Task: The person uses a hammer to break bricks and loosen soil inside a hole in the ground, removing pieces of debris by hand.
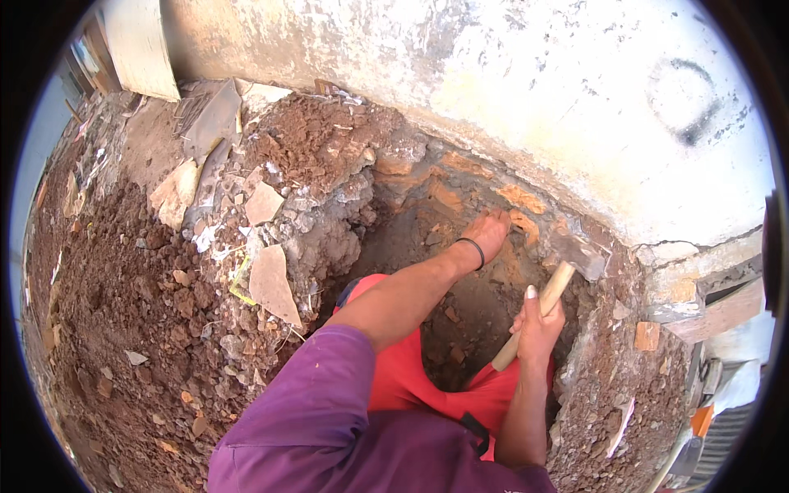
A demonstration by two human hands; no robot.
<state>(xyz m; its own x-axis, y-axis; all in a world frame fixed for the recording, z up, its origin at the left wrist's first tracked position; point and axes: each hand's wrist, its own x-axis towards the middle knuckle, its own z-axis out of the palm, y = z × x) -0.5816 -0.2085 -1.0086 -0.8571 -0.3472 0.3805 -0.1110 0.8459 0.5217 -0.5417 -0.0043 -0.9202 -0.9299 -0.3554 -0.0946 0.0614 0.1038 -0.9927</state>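
Observation:
My left hand (490,235), with a dark band at the wrist, reaches into the dug hole (444,329) beside the exposed orange, crumbly brickwork (520,197) at the wall's foot. Its fingers are curled, and what they hold, if anything, is hidden. My right hand (538,327), lower and to the right, grips the wooden handle of a hammer (559,287). The grey metal head is raised near the right side of the hole, tilted toward the foundation. My knees in red cloth are down in the hole.
A weathered white wall (551,66) rises behind the hole. Loose reddish soil (140,329), flat tile pieces (271,279) and rubble line the left rim. Boards (140,45) lean at the top left. A concrete ledge (682,263) and assorted debris lie at the right.

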